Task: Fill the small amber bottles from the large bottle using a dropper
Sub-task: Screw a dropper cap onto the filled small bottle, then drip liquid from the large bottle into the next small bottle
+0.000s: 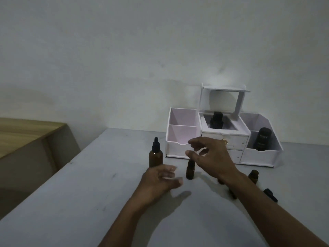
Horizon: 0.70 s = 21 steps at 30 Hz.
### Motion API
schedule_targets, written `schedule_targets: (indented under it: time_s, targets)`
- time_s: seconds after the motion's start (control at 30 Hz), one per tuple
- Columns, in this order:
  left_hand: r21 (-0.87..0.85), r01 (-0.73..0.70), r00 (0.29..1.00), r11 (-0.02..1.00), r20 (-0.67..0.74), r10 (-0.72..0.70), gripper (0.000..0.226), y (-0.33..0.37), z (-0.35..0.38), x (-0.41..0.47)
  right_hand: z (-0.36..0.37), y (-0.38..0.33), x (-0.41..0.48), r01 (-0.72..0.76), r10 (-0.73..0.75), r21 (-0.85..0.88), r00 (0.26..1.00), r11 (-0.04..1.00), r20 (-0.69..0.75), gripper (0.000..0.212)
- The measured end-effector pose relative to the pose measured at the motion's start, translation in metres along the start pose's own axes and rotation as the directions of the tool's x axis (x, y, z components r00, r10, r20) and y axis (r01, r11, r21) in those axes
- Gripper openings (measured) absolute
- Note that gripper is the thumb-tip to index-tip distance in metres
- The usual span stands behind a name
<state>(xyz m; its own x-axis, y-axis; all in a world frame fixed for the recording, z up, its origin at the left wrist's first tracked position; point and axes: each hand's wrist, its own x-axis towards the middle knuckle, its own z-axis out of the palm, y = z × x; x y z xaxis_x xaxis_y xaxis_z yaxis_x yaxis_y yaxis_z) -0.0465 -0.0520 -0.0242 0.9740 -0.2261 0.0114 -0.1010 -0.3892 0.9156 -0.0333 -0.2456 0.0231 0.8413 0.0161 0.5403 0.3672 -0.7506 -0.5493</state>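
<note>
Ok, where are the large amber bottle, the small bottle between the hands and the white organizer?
large amber bottle (156, 158): head view, body.
small bottle (190, 173): head view, body.
white organizer (258, 156): head view, front wall.

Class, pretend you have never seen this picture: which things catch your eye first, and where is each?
The right hand hovers over a small bottle, the left hand just left of it, both holding nothing. Behind the left hand stands the large bottle, dropper cap on. A white organiser sits against the wall, dark containers in two compartments.
</note>
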Motion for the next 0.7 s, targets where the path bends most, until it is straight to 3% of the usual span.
schedule_targets:
  time_s: [0.23, 0.37, 0.5, 0.6, 0.7]
  targets:
    - [0.039, 0.137, 0.985, 0.99, -0.11, -0.132, 0.027, -0.024, -0.061, -0.004, 0.011, -0.037, 0.015, 0.029, -0.021, 0.131, 0.998, 0.991, -0.056, 0.028]
    - [0.054, 0.089, 0.975, 0.995, -0.209, -0.076, 0.049, -0.028, -0.074, 0.01, 0.032, -0.049, 0.029, -0.007, 0.012, 0.213, 1.0, 0.977, -0.022, 0.032]
    - [-0.02, -0.019, 0.98, 1.0, -0.198, 0.015, 0.068, -0.039, -0.07, 0.021, 0.05, -0.055, 0.036, -0.052, 0.043, 0.24, 0.998, 0.969, 0.04, 0.036]
    - [-0.044, -0.079, 0.981, 0.996, -0.179, 0.07, 0.068, -0.04, -0.064, 0.024, 0.06, -0.056, 0.036, -0.053, 0.037, 0.224, 0.997, 0.973, 0.074, 0.03]
    - [-0.04, -0.113, 0.984, 0.993, -0.143, 0.106, 0.052, -0.036, -0.059, 0.024, 0.064, -0.054, 0.034, -0.042, 0.024, 0.219, 0.996, 0.975, 0.084, 0.024]
